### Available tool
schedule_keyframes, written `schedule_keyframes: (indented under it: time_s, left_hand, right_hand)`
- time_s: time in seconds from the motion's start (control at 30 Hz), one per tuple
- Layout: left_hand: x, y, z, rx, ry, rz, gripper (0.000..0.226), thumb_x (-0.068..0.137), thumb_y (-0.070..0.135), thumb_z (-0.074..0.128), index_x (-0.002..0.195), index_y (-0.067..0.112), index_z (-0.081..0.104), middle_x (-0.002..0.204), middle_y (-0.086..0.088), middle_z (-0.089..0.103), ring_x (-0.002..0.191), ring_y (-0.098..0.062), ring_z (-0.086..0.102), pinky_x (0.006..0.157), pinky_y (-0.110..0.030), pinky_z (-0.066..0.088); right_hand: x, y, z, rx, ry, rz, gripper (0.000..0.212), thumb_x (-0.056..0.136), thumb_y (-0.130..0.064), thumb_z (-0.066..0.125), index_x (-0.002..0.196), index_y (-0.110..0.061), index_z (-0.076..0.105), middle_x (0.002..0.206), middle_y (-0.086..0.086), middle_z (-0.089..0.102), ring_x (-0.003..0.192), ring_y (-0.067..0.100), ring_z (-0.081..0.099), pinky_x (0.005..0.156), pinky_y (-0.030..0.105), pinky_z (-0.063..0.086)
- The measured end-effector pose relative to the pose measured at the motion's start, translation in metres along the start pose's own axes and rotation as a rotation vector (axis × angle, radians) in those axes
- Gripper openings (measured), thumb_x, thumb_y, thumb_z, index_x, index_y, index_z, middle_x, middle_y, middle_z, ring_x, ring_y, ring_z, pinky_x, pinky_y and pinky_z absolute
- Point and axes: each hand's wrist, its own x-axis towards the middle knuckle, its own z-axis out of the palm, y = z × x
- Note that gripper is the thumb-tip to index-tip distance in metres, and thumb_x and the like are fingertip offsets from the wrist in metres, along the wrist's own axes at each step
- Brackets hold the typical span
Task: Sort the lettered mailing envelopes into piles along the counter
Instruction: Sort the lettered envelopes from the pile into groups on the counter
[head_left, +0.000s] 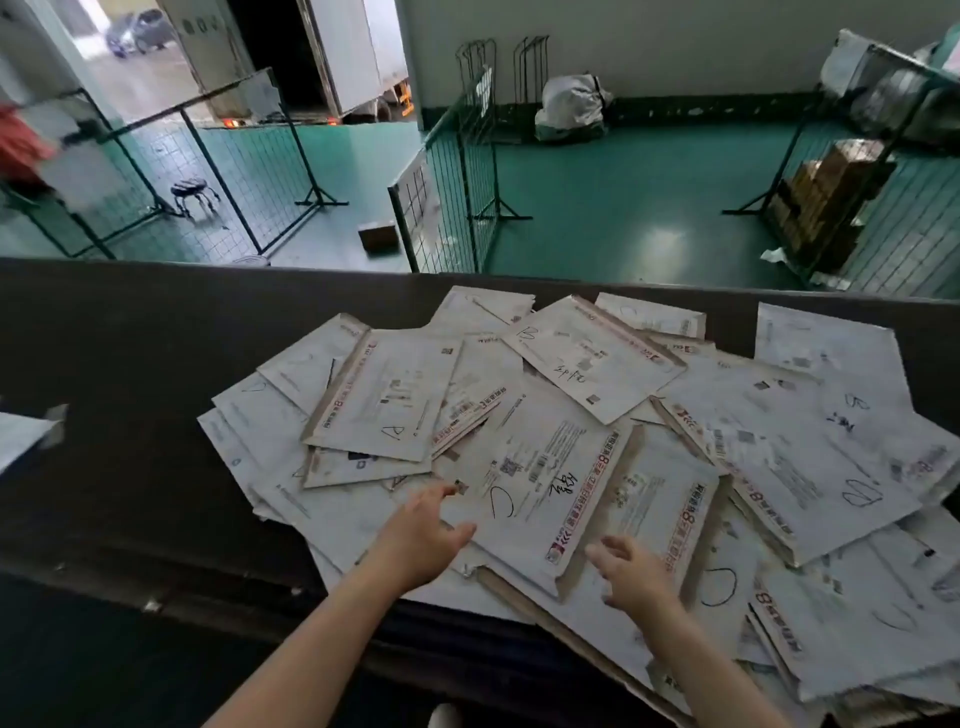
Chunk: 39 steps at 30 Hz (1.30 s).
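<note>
Envelopes (571, 441) lie in one big messy heap on the dark counter (130, 389), right in front of me and off to my right. They lap over each other every which way. I think the sorting has hardly begun, because I see no neat piles along the counter yet. One white sheet (26, 434) sits alone at the far left edge, and it could be the start of a pile, but it is too cut off for me to tell.

My left hand (423, 535) hangs over the near edge of the heap with its fingers spread and loose, holding nothing. My right hand (631, 571) hangs over the heap too, fingers loosely bent, holding nothing.

Some envelopes have big letters drawn in black pen. One envelope (387, 395) says "A". Another envelope (592, 358) near the back says "B" in its corner. The envelope by my left hand (540, 483) has what looks like a "D" and some scribbled writing. The printed red strips show a big "8", but the small print is too blurry to read.
</note>
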Motion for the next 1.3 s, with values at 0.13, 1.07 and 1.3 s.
schedule_keyframes:
  time_s: [0.13,1.07,1.3]
  left_hand:
    - [0.019,-0.018,0.003,-0.06,-0.081,-0.079,0.073,0.093,0.047,0.066,0.153,0.015,0.039,0.154,-0.004,0.046,0.141,-0.023,0.043,0.115,-0.037,0.037]
    - [0.096,-0.075,0.006,-0.238,-0.267,-0.013,0.049,0.093,0.04,0.068,0.133,0.013,0.058,0.122,-0.002,0.067,0.105,-0.017,0.064,0.094,-0.032,0.051]
    - [0.1,-0.086,-0.027,-1.183,-0.578,-0.207,0.043,0.089,0.02,0.07,0.128,0.004,0.061,0.12,-0.018,0.073,0.109,-0.035,0.07,0.1,-0.057,0.053]
  right_hand:
    - [0.005,0.006,0.016,0.251,-0.01,0.221,0.036,0.101,-0.022,0.064,0.134,-0.008,0.058,0.126,0.014,0.061,0.113,0.031,0.061,0.075,0.041,0.056]
    - [-0.012,0.01,0.06,0.6,0.428,0.13,0.018,0.095,0.009,0.06,0.109,0.002,0.069,0.107,0.018,0.074,0.093,0.032,0.073,0.082,0.042,0.062]
    - [-0.014,-0.029,0.074,0.746,0.22,0.104,0.026,0.096,0.011,0.053,0.113,-0.001,0.069,0.107,0.017,0.077,0.093,0.031,0.074,0.074,0.036,0.065]
